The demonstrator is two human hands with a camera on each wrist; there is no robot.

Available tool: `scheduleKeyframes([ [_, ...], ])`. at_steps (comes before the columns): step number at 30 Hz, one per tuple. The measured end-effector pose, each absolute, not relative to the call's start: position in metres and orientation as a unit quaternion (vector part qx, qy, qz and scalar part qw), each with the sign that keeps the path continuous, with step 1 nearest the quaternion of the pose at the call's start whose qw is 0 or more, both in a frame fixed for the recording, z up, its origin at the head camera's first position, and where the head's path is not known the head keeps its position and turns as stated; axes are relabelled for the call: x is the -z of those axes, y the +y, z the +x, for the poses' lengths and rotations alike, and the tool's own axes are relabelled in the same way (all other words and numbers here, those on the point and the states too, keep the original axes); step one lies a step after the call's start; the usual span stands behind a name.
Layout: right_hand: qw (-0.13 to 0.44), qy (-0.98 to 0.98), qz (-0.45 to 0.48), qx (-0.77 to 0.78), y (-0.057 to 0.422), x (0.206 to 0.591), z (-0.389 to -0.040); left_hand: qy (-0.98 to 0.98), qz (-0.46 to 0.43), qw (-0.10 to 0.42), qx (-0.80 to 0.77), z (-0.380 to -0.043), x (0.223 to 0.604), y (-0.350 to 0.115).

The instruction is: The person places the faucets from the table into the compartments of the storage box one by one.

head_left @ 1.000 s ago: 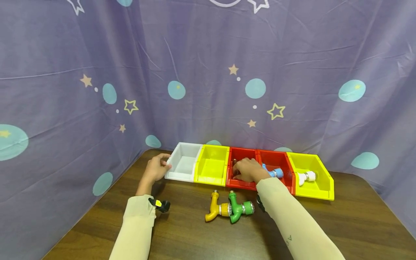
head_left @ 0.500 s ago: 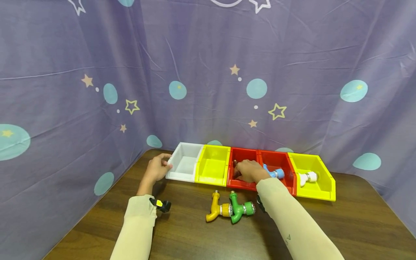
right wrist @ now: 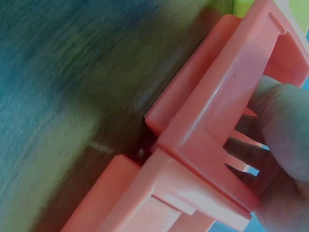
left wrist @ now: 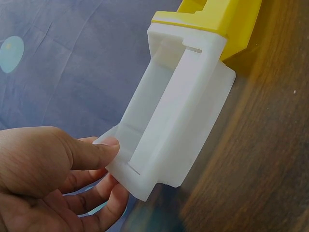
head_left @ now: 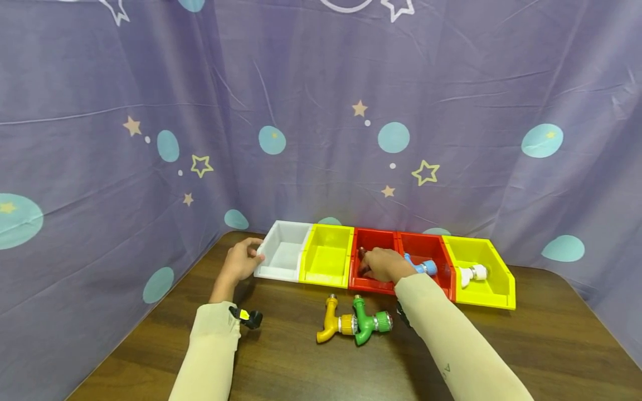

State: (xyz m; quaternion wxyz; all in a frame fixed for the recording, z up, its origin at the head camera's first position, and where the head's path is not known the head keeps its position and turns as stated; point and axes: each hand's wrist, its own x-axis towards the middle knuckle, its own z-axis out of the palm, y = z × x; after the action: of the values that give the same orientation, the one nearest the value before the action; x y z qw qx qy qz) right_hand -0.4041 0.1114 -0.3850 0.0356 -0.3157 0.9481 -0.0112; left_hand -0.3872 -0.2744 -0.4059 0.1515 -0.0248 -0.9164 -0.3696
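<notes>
In the head view my left hand (head_left: 242,259) pinches the side wall of a white bin (head_left: 278,273) at the left end of the row. Its thumb lies over the rim and the fingers are outside, as the left wrist view shows. My right hand (head_left: 383,264) reaches into the left red bin (head_left: 372,285), fingers curled round a red tap (head_left: 362,252). Only the tap's brownish end shows; the fingers hide the rest. To the right of that hand a blue tap (head_left: 427,267) lies in the other red bin (head_left: 444,257).
A yellow bin (head_left: 325,275) stands between the white and red ones. The far right yellow bin (head_left: 494,298) contains a white tap (head_left: 473,273). On the wooden table (head_left: 291,362), a yellow tap (head_left: 331,320) and a green tap (head_left: 368,321) lie side by side. A patterned curtain (head_left: 321,83) hangs behind.
</notes>
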Motion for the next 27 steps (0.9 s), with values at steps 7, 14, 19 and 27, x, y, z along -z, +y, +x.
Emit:
scheduleKeyframes([
  [7,0.016,0.946,-0.323,-0.002,0.115,0.381,-0.402,-0.917,-0.032,0.15,0.369,-0.388,0.406,-0.274],
  [14,-0.017,0.947,-0.321,-0.021,0.122,0.371,-0.391,-0.918,-0.032,0.151,0.365,-0.387,0.405,-0.274],
  [19,-0.04,0.945,-0.324,-0.019,0.13,0.365,-0.384,-0.918,-0.031,0.147,0.367,-0.384,0.405,-0.274],
  [27,-0.081,0.942,-0.326,-0.021,0.151,0.364,-0.376,-0.918,-0.033,0.15,0.367,-0.383,0.404,-0.273],
])
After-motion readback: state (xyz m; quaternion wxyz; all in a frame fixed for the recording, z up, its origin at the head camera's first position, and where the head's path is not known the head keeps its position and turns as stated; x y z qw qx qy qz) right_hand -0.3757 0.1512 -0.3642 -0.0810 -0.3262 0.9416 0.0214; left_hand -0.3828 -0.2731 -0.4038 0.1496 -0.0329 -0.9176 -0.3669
